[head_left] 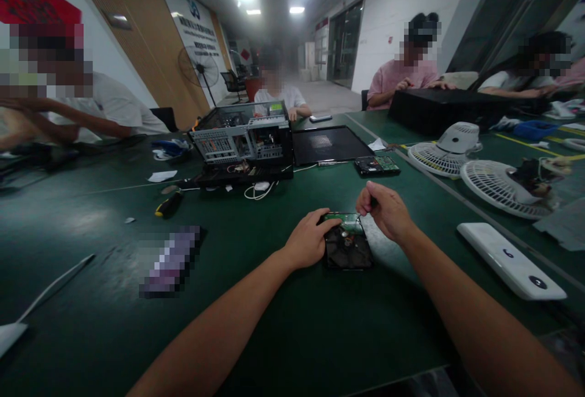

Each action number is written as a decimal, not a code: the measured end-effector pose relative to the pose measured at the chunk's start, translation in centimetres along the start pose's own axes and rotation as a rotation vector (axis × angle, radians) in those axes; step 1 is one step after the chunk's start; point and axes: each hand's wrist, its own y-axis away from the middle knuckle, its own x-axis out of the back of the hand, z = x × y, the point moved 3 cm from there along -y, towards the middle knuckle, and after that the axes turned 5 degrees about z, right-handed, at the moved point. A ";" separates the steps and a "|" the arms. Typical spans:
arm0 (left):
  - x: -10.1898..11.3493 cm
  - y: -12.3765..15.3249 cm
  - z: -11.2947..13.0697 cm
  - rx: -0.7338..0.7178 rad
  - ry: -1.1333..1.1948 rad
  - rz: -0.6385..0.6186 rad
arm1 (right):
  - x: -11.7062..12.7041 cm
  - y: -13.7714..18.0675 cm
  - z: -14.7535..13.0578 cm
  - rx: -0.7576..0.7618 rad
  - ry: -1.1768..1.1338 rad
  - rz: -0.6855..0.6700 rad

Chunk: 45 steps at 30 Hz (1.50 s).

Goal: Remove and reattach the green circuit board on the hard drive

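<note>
A black hard drive point(350, 253) with a green circuit board at its far end lies flat on the table in front of me. My left hand point(308, 239) grips its left side, the fingers reaching over the far left corner and onto the board. Above the drive's far right corner, my right hand point(386, 211) is closed in a pinch. A thin, pale tip seems to show below those fingers, too small to name. Beyond the hands lies a second hard drive point(377, 166), its green board facing up.
An opened computer case point(242, 141) stands ahead, beside a black panel point(331, 144). A yellow-black screwdriver point(169, 203) and a phone point(172, 261) lie left. To the right are a white power strip point(509, 260) and fan parts point(498, 186). Several people sit around the green table point(283, 336).
</note>
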 end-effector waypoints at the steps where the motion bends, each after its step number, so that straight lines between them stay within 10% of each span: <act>1: 0.0 0.0 0.0 -0.001 0.000 -0.001 | 0.0 0.0 0.0 -0.005 -0.001 0.006; 45: -0.1 -0.1 0.0 0.002 0.003 0.008 | 0.8 -0.5 0.5 -0.017 -0.106 0.097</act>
